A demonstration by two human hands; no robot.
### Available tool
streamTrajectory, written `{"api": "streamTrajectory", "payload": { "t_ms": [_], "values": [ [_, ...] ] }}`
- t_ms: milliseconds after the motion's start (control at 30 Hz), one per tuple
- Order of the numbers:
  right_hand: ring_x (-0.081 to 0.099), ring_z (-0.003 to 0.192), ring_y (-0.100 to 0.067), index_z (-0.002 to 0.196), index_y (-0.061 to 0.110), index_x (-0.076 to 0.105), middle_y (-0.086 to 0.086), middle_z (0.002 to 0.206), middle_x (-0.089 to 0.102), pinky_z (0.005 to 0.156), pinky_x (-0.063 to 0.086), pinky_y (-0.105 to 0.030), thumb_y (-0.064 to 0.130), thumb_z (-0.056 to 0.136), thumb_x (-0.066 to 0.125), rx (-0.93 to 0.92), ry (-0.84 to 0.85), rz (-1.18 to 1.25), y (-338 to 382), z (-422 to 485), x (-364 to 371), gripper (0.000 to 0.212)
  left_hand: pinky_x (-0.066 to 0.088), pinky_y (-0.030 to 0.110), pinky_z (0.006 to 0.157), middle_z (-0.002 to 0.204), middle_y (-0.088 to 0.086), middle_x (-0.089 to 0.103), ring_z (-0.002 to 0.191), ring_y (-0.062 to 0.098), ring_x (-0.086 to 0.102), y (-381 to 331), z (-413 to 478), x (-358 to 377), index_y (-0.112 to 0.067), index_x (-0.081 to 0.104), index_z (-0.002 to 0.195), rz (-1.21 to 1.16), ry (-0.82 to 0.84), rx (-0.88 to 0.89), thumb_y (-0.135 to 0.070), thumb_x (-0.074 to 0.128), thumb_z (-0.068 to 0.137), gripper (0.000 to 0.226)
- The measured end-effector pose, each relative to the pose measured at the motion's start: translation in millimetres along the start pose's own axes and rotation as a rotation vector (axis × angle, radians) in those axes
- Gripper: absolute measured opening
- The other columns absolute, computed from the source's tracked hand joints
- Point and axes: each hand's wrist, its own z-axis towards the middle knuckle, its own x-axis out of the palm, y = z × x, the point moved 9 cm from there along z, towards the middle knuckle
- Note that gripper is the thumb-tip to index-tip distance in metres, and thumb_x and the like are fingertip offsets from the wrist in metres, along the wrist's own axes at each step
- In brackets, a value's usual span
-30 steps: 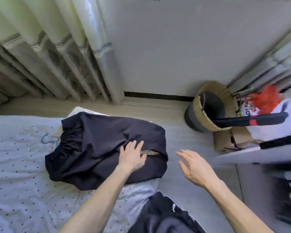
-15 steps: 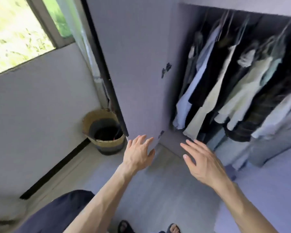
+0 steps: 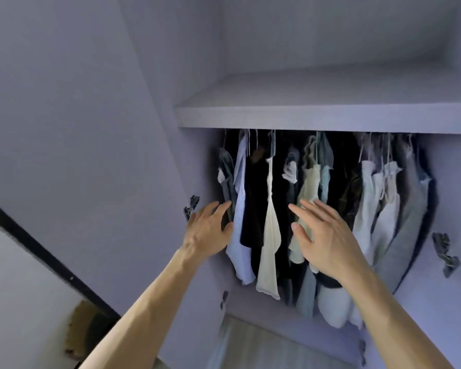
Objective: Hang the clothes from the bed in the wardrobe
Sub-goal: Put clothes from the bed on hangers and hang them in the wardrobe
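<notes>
While our left hand (image 3: 208, 233) and right hand (image 3: 328, 241) hover spread and empty before the wardrobe (image 3: 317, 118), the bed's clothes are out of view; soft and light, we judge, best gripped at the shoulders.

Left grip (image 3: 208, 233) off the bed garment, raised with right grip (image 3: 328, 243) to hanging clothes (image 3: 270, 235), perhaps touching.

You stood in a home. A wardrobe (image 3: 197, 161) held clothes (image 3: 269, 235) on hangers (image 3: 272, 141) under a shelf (image 3: 330, 97), and a woven basket (image 3: 80, 328) sat on the floor (image 3: 277, 347) nearby.
</notes>
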Motion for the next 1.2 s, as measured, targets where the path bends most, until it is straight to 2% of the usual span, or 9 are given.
{"api": "streamTrajectory", "payload": {
  "t_ms": [200,400,533,633,733,900,1000,1100,1200],
  "values": [
    [0.032,0.146,-0.027,0.144,0.022,0.052,-0.007,0.156,0.04,0.115,0.034,-0.05,0.037,0.096,0.047,-0.106,-0.339,-0.128,32.7,107.2,-37.1,0.05,0.032,0.045,0.115,0.156,0.002,0.035,0.141,0.026,0.036,27.6,98.2,-14.9,-0.031,0.03,0.153,-0.161,-0.062,-0.041,-0.046,0.046,0.099,0.059],
    [0.012,0.153,-0.027,0.158,0.023,0.025,-0.007,0.165,0.018,0.121,0.008,-0.06,0.04,0.1,0.038,-0.052,-0.504,-0.467,35.9,219.1,-40.1,0.062,0.034,0.042,0.114,0.157,0.002,0.031,0.14,0.024,0.037,56.1,190.5,-6.3,-0.03,0.028,0.154,-0.295,-0.021,-0.124,-0.05,0.042,0.1,0.059],
    [0.03,0.148,-0.023,0.156,0.027,0.031,-0.001,0.162,0.03,0.118,0.016,-0.059,0.038,0.099,0.049,-0.11,-0.723,-0.581,17.9,246.0,-27.4,0.061,0.039,0.038,0.11,0.152,0.007,0.035,0.133,0.029,0.045,67.0,245.9,8.1,-0.029,0.029,0.153,-0.412,-0.002,-0.189,-0.046,0.046,0.099,0.059],
    [0.033,0.145,-0.021,0.153,0.029,0.038,0.0,0.157,0.039,0.115,0.021,-0.058,0.042,0.093,0.053,-0.158,-0.875,-0.66,16.0,251.4,-22.2,0.063,0.041,0.039,0.108,0.146,0.012,0.04,0.132,0.032,0.045,70.5,283.2,23.1,-0.025,0.029,0.153,-0.614,0.003,-0.255,-0.037,0.05,0.099,0.059],
    [0.033,0.144,-0.021,0.152,0.03,0.04,0.001,0.157,0.039,0.115,0.018,-0.056,0.043,0.09,0.053,-0.183,-0.919,-0.68,16.6,256.8,-19.4,0.065,0.045,0.036,0.101,0.139,0.017,0.051,0.124,0.034,0.052,74.0,309.8,38.9,-0.015,0.039,0.145,-0.781,-0.036,-0.343,-0.03,0.053,0.099,0.05],
    [0.032,0.144,-0.02,0.151,0.03,0.041,0.002,0.155,0.038,0.118,0.011,-0.054,0.044,0.09,0.052,-0.192,-0.947,-0.683,14.6,257.9,-15.2,0.064,0.044,0.034,0.099,0.136,0.019,0.055,0.123,0.035,0.054,79.2,329.3,57.4,-0.006,0.041,0.141,-0.87,-0.084,-0.47,-0.036,0.055,0.099,0.053],
    [0.032,0.143,-0.02,0.152,0.03,0.04,0.002,0.154,0.041,0.117,0.013,-0.055,0.043,0.091,0.052,-0.195,-0.935,-0.665,14.8,258.0,-17.6,0.064,0.046,0.036,0.095,0.13,0.023,0.056,0.117,0.039,0.056,73.5,337.1,59.6,-0.007,0.043,0.137,-0.857,-0.102,-0.448,-0.027,0.048,0.102,0.04],
    [0.035,0.142,-0.02,0.15,0.03,0.043,0.0,0.151,0.048,0.115,0.018,-0.056,0.042,0.09,0.055,-0.19,-0.927,-0.638,16.6,255.6,-19.5,0.062,0.048,0.042,0.093,0.125,0.023,0.055,0.11,0.04,0.057,70.2,337.2,58.0,-0.008,0.043,0.134,-0.897,-0.169,-0.432,-0.031,0.04,0.104,0.038],
    [0.039,0.138,-0.02,0.147,0.03,0.049,0.0,0.147,0.053,0.114,0.02,-0.056,0.041,0.09,0.055,-0.185,-0.934,-0.625,18.2,253.7,-20.7,0.058,0.045,0.033,0.088,0.118,0.011,0.06,0.105,0.03,0.058,73.5,329.9,55.4,-0.014,0.046,0.132,-1.002,-0.231,-0.419,-0.038,0.043,0.103,0.037]
  ]
}}
